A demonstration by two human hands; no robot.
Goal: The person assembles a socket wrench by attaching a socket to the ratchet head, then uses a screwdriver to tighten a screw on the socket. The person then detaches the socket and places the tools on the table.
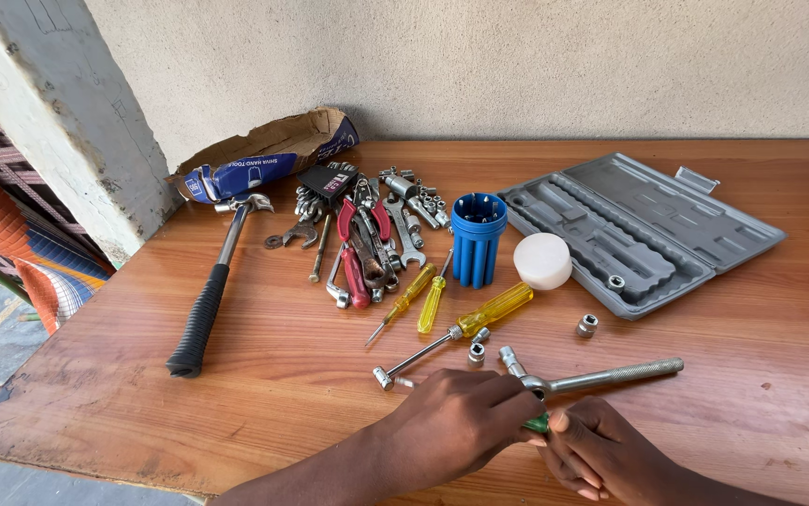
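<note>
The green-handled tool (538, 424) sits at the near edge of the wooden table (761, 319), almost wholly hidden — only a sliver of green shows between the two hands. The left hand (461, 422) is curled over it, knuckles up, grasping the part I can't see; a thin metal tip pokes out from under that hand on the far side. The right hand (601, 452) meets it from the other side, fingers bent and pinching the green end.

Just beyond the fingers lies a metal ratchet handle (601, 378), its knurled shaft pointing right. Near it are loose sockets (587, 325), a yellow-handled screwdriver (479, 319) and two smaller ones. Further back stand a blue bit holder (478, 239), a white round cap (542, 260) and an open grey tool case (639, 230) — with a pile of spanners and red-handled pliers (359, 253) to the left, a black-gripped hammer (208, 300), and a torn cardboard box (269, 155) against the wall.
</note>
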